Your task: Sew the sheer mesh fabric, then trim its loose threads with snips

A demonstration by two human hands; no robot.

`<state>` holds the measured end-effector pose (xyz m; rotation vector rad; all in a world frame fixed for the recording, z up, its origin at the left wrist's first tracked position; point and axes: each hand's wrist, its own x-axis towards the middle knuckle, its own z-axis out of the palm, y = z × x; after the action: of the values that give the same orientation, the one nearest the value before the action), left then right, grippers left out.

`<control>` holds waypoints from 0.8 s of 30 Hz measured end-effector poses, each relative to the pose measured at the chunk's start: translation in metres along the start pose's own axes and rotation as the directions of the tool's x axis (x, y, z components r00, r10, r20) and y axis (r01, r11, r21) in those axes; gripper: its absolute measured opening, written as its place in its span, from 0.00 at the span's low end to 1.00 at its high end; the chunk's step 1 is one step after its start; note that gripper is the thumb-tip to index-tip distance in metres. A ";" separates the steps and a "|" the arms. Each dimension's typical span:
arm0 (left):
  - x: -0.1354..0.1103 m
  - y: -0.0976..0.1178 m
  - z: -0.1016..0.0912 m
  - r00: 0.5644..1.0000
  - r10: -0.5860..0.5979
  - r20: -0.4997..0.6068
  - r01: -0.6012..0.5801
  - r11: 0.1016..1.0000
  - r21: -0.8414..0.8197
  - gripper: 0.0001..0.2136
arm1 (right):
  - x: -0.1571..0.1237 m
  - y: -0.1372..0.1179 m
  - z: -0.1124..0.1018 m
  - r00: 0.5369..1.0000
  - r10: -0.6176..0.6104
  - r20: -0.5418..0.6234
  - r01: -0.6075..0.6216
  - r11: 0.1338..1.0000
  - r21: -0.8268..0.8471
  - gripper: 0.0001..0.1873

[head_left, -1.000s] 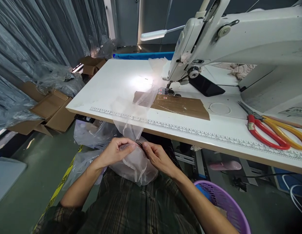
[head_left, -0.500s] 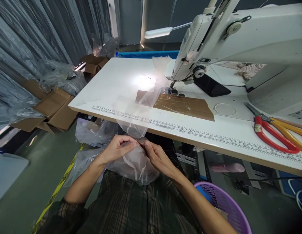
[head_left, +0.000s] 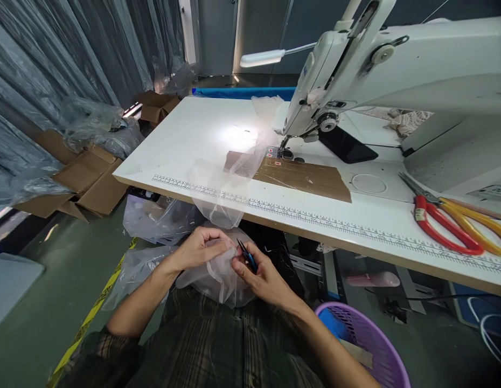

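Observation:
Sheer whitish fabric lies bunched over my lap, and a strip of it runs up across the table edge toward the sewing machine. My left hand pinches the fabric between thumb and fingers. Close beside it, my right hand is closed around small dark thread snips with a blue part; their points stick up past the fingers, near the fabric edge. Whether the right fingertips also touch the cloth, I cannot tell.
The white table has a printed ruler along its front edge. On it lie brown cardboard, a black phone and red- and yellow-handled scissors. A purple basket stands below right; cardboard boxes are at left.
The snips have turned in my right hand, so their points now show upward. My right hand has shifted slightly from the left one, which keeps its pinch on the fabric.

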<state>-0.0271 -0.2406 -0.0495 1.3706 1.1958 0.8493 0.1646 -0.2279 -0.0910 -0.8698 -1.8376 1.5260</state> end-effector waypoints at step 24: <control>-0.009 -0.007 -0.012 0.824 0.542 0.164 -0.499 0.558 0.663 0.12 | -0.033 0.015 -0.030 0.952 0.112 -0.286 -0.210 0.916 -0.341 0.14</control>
<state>-0.0422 -0.2463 -0.0527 2.4302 1.2107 0.8828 0.2104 -0.2342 -0.1015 -1.3622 -1.9186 1.1019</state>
